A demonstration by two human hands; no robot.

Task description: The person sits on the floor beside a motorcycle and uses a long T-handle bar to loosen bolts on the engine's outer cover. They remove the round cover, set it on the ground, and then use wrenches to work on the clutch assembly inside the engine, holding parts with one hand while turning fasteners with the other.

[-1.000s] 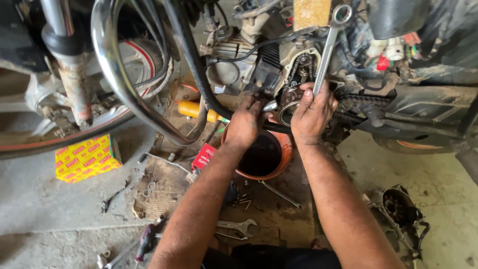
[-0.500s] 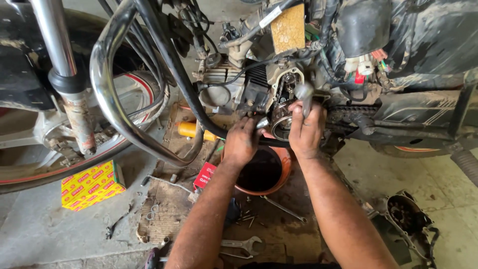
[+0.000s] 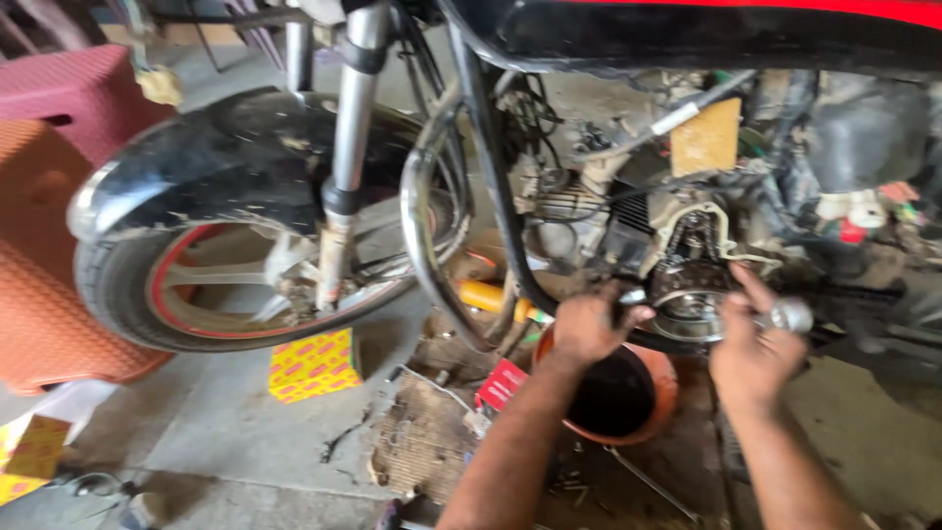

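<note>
A motorcycle stands in front of me with its engine side cover off, showing a round clutch assembly (image 3: 690, 299). My left hand (image 3: 587, 324) presses against the lower left of the open engine case, its fingers closed on a small metal part. My right hand (image 3: 754, 345) is at the right of the clutch, holding a shiny metal socket tool (image 3: 788, 315) between thumb and fingers. Below both hands sits an orange bowl (image 3: 663, 396) filled with dark oil.
The front wheel (image 3: 196, 285) with black mudguard and chrome crash bar (image 3: 422, 245) are at left. On the floor lie a yellow box (image 3: 312, 365), a red packet (image 3: 502, 383), a yellow screwdriver handle (image 3: 486, 295) and loose tools. Orange and pink plastic stools (image 3: 39, 196) stand far left.
The view has tilted up and moved closer. The long wrench seen above my right hand is gone from view. Both hands stay at the clutch; my right hand has shifted slightly right.
</note>
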